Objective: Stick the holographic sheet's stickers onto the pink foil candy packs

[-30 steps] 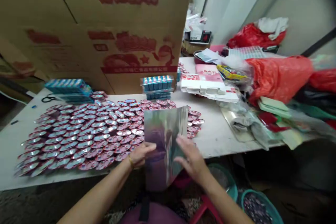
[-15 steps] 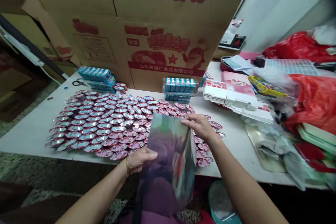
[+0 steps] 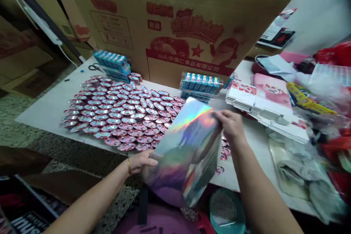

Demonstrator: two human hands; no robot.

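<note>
Both hands hold a shiny, mirror-like holographic sheet point(image 3: 182, 137) in front of my body, over the table's front edge. It has a fold along its right side, and reflections blur its surface; whether it is a flat box or a bag I cannot tell. My left hand point(image 3: 142, 160) pinches its left edge, thumb on top. At the upper right corner, my right hand point(image 3: 231, 124) is closed on it, with the thumb and fingertips on the edge. Behind and left of the sheet lie rows of small oval red-and-silver packs point(image 3: 117, 111), some hidden by it.
A big cardboard carton point(image 3: 175, 14) stands at the table's back. Blue box sets stand in front of it, at left point(image 3: 111, 62) and right point(image 3: 201, 84). To the right are stacked white-and-pink cards point(image 3: 263, 98), plastic bags and cloth point(image 3: 298, 172). A teal bin point(image 3: 227, 212) sits below.
The sheet has tilted, its top leaning right, and now shows rainbow reflections. Both hands keep their hold. My view has shifted left and down, so the table's things sit differently in frame.
</note>
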